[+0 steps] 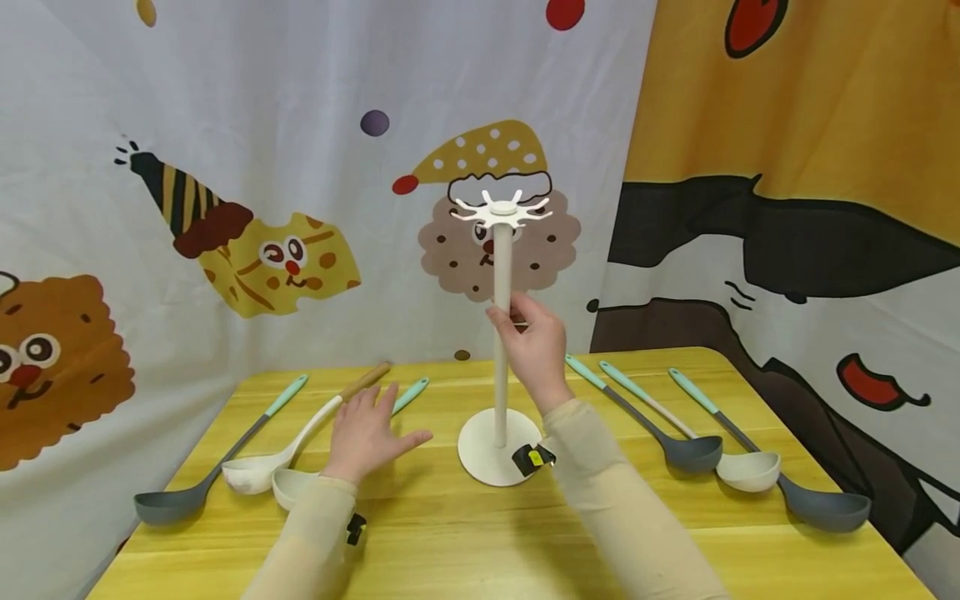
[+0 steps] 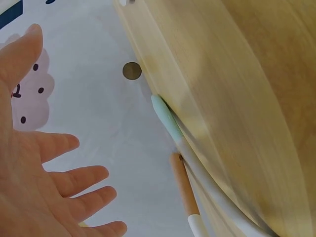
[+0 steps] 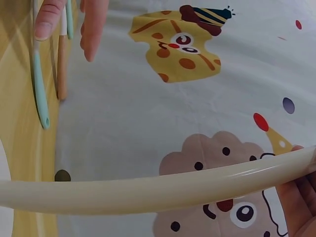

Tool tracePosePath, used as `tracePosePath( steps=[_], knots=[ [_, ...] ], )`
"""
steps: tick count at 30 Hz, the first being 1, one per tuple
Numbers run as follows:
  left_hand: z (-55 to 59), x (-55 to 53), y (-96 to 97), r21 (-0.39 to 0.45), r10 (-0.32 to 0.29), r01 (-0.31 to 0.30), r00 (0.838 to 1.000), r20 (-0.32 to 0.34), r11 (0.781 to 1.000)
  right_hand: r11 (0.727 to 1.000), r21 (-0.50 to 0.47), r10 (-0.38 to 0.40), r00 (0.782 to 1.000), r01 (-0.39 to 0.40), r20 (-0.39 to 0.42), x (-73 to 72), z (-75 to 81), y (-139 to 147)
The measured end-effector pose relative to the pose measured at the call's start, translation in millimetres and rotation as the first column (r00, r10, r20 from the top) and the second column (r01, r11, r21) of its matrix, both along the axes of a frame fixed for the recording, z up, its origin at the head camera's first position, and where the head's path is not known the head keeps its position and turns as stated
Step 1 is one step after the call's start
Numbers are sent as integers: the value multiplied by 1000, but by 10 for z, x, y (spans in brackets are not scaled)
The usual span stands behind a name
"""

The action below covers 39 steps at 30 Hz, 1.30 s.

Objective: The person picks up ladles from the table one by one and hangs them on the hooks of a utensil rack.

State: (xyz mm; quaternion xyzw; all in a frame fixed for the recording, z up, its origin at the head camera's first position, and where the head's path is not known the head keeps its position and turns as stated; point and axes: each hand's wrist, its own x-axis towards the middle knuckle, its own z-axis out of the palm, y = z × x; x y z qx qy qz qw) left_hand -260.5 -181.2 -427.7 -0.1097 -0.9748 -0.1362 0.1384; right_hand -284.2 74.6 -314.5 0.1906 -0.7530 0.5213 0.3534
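Observation:
A cream utensil stand [image 1: 501,267] with a ring of hooks on top stands upright on its round base [image 1: 478,454]. My right hand [image 1: 534,346] grips its pole about halfway up, with thumb and fingers round it. My left hand [image 1: 367,437] is held with spread fingers over the left group of ladles and holds nothing. Below it lies a white ladle with a mint handle [image 1: 411,394], partly hidden by that hand. Beside it are a white ladle with a wooden handle [image 1: 258,472] and a grey ladle [image 1: 168,506]. The left wrist view shows the wooden handle [image 2: 183,185] apart from the fingers.
On the right of the wooden table [image 1: 442,550] lie a grey ladle [image 1: 693,454], a white ladle [image 1: 750,472] and another grey ladle [image 1: 828,510], all with mint handles. A printed cloth [image 1: 315,142] hangs behind the table's far edge.

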Motion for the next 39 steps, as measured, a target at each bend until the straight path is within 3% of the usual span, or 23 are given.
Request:
tracePosePath(
  steps=[11,25,32,39],
  knots=[
    [-3,-20,-7,2,6,-6,1000,27,1000,1000,-2,4,1000,-4,19,-9,-20,-48],
    [-93,-44,-13,16,6,-7,998,56,1000,1000,31,-6,998,4,63,6,-8,-40],
    [-94,-94,-25,-15,51,-50,992,114,999,1000,24,-6,997,4,79,33,-1,-49],
    [-60,-157,-76,-55,120,-110,971,209,992,999,33,-18,997,16,72,18,-7,-52]
  ],
)
